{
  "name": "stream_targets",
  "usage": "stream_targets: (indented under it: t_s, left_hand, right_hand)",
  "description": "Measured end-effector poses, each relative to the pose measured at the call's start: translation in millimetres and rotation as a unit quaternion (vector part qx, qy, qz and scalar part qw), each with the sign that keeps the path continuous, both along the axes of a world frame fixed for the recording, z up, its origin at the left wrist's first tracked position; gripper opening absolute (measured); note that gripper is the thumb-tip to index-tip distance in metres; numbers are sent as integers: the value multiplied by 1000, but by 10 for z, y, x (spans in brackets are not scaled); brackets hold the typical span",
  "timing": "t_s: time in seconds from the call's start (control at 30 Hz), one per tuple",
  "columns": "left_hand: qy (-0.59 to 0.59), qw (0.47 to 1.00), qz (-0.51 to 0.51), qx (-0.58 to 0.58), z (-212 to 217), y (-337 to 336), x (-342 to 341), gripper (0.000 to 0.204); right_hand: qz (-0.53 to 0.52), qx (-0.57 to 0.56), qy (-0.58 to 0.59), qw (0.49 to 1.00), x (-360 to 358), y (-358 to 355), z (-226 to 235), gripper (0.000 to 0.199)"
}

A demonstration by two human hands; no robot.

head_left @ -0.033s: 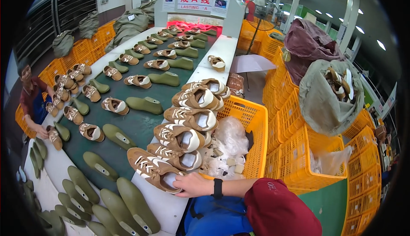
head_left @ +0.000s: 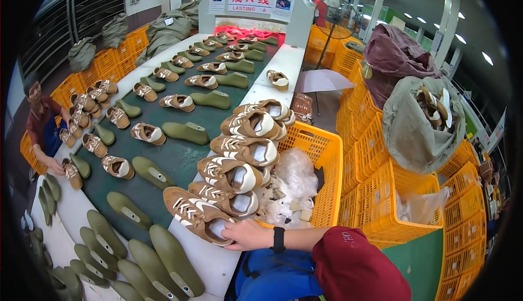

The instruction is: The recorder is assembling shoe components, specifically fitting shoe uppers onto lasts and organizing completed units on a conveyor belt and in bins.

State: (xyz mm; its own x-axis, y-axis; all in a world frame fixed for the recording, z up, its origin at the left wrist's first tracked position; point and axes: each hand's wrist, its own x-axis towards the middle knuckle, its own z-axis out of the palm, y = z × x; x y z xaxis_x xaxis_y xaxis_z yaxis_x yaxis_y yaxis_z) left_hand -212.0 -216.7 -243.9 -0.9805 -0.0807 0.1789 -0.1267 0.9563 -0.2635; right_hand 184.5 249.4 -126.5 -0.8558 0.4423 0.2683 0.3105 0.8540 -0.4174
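Observation:
My right hand (head_left: 251,235) reaches in from the right, its fingers closed over the heel collar of a brown sneaker (head_left: 192,209) with white laces. That sneaker lies on the white table edge, toe pointing up and left. Directly beyond it, more brown sneakers (head_left: 243,147) are stacked along the same edge. To its left, several green shoe lasts (head_left: 170,255) lie close together on the near table. Where my left hand is, the view does not show.
A dark green conveyor belt (head_left: 163,157) carries lasts and sneakers in rows. An orange crate (head_left: 330,159) with plastic bags stands beside the table. Stacked orange crates (head_left: 389,203) rise at right. Across the belt, a co-worker's hand (head_left: 55,165) is near a sneaker.

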Motion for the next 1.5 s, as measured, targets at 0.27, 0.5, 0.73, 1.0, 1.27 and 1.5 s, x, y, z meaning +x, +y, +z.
stream_targets:
  t_s: [0.27,0.5,0.73,1.0,1.27,1.5]
  left_hand:
    - [-2,996,92,-6,105,-733,481,45]
    - [-81,976,196,37,-324,-678,163,54]
    - [30,947,280,156,158,-731,516,54]
    - [29,947,279,157,204,-642,571,53]
    - [39,944,265,191,280,-482,561,50]
    - [62,944,263,187,270,-599,631,49]
  right_hand:
    - [-5,13,-16,1000,-23,-21,19,31]
    - [-54,44,-68,995,37,1,122,26]
    - [-16,33,-28,999,-101,-64,177,27]
    - [-17,28,-31,999,-83,-75,207,27]
    - [-22,37,-31,999,-66,-70,195,25]
    - [2,-81,5,997,-251,31,721,22]
